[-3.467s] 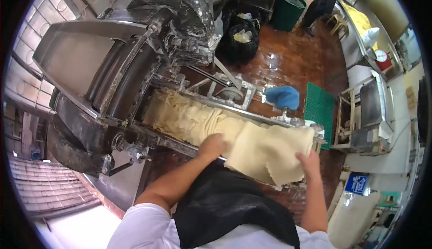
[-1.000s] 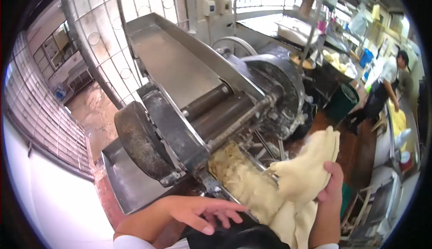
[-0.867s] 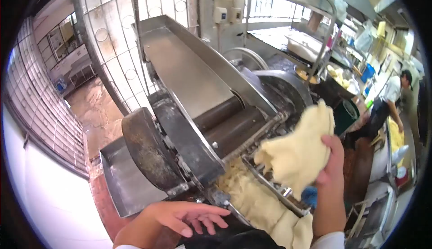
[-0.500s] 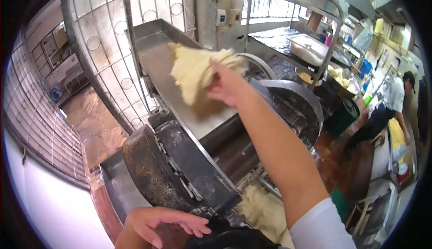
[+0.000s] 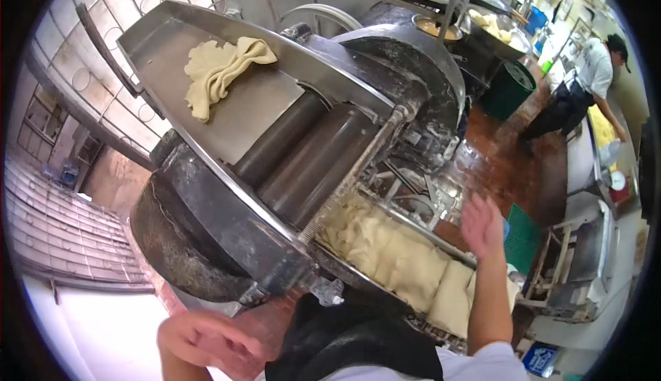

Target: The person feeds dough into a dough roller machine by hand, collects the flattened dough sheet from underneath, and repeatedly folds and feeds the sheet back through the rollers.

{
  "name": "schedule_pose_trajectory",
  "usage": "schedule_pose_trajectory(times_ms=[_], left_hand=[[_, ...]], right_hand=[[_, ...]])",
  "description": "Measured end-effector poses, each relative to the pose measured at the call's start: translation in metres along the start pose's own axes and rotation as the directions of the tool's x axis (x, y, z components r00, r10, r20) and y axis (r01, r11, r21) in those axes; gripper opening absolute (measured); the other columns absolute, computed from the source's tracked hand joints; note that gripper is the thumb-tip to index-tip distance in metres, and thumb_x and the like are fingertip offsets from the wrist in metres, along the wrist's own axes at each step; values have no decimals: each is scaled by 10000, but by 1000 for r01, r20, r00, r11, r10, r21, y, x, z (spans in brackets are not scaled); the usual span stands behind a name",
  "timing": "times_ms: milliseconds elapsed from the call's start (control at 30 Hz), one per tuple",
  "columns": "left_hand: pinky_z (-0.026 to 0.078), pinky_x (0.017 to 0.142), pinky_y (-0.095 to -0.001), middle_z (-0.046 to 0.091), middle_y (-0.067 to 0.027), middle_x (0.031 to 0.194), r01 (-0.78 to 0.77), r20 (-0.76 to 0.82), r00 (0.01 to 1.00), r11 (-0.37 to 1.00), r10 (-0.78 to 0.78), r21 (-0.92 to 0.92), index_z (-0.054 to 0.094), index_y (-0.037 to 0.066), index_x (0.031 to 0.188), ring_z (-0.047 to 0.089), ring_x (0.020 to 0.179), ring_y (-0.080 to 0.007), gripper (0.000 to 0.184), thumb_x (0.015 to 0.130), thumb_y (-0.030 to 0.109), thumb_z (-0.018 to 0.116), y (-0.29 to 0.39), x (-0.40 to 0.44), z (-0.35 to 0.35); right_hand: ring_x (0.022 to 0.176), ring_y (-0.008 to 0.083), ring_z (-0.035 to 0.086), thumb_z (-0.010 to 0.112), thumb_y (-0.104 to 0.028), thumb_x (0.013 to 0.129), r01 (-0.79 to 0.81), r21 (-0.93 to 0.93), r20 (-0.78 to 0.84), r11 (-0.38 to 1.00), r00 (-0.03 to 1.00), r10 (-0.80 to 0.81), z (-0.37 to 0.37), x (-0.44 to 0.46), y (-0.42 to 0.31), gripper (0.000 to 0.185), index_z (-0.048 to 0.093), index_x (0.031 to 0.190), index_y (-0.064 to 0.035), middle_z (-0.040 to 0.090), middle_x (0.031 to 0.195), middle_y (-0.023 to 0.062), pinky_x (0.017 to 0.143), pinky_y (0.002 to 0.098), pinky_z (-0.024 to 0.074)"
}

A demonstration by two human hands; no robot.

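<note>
A folded, crumpled sheet of pale dough lies on the metal feed tray of a dough sheeter, above its dark rollers. Below the rollers, thick folded dough fills a long tray. My right hand is raised over the far right part of that lower dough, fingers stretched and holding nothing. Low at the left, near the machine's dark side housing, my left hand hangs empty with fingers loosely bent and apart, slightly blurred.
A person in a white shirt bends over a counter at the right. A green bin and a pan with pale pieces stand behind the machine. Barred metalwork runs along the left. A green crate is near my right hand.
My right hand has let go of the dough sheet, which now rests on the feed tray. That hand has come back toward me, and the view has turned to show more of the lower dough.
</note>
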State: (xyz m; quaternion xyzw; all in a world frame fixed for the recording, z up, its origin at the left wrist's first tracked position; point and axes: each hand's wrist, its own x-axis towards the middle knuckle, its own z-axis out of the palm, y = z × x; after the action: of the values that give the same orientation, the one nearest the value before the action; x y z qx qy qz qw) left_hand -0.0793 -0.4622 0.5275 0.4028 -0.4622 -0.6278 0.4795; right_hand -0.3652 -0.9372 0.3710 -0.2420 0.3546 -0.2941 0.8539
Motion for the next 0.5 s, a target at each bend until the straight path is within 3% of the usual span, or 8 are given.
schedule_pose_trajectory(times_ms=[67,133,167,233,267,333,400,500], left_hand=[[480,577,-263,683,-156,883,-91,-349,925,980,149,176,652,-92,1024,640,698,-175,415,861,289,675,38,14,-6],[438,416,-256,598,-71,632,-76,-637,651,871,412,486,636,-36,919,552,460,-165,447,848,403,673,73,52,-28],[429,444,-244,558,-43,628,95,-816,438,883,378,460,608,-24,1016,528,484,-137,438,880,391,633,92,68,-46],[441,556,-231,597,-43,743,286,-843,338,807,419,516,614,-14,1077,555,654,-103,329,915,270,585,131,114,-85],[473,609,-253,670,-77,853,346,-779,411,709,474,614,629,10,1128,624,722,-154,345,892,261,608,137,122,-127],[506,759,-314,686,-116,1006,620,-597,528,208,604,757,623,48,1161,656,887,-238,330,889,233,602,136,132,-216],[484,879,-371,658,-144,1109,781,-739,450,179,501,598,619,60,1169,638,979,-302,322,883,206,600,139,147,-259],[481,894,-390,647,-161,1130,844,-699,421,33,578,536,619,59,1167,641,976,-309,347,865,229,608,125,148,-324]], right_hand=[[798,177,614,527,-395,918,-63,28,-98,998,993,66,-58,-18,34,349,578,1100,-102,647,870,58,654,298,491],[778,186,622,537,-383,911,-156,-15,-150,988,977,152,-88,-38,67,335,571,1094,-105,652,878,61,647,311,492],[757,191,627,543,-373,908,-205,-20,-157,978,967,200,-96,-44,80,332,567,1099,-103,653,879,63,637,314,493],[732,194,629,551,-360,904,-240,-65,-165,969,960,226,-86,-52,95,327,567,1100,-99,657,884,70,622,315,495],[708,197,632,559,-346,899,-276,-120,-191,954,949,251,-77,-56,99,322,566,1101,-95,660,889,76,607,315,497],[696,192,632,561,-331,898,-245,-239,-181,940,962,204,-54,-67,93,318,564,1105,-89,660,888,80,591,305,491],[685,187,632,564,-316,896,-197,-350,-161,916,976,149,-38,-76,81,315,563,1109,-84,661,888,85,574,295,486],[673,174,629,555,-284,895,-92,-490,-212,867,977,-17,-50,-89,75,305,558,1104,-62,655,875,96,551,273,478]])
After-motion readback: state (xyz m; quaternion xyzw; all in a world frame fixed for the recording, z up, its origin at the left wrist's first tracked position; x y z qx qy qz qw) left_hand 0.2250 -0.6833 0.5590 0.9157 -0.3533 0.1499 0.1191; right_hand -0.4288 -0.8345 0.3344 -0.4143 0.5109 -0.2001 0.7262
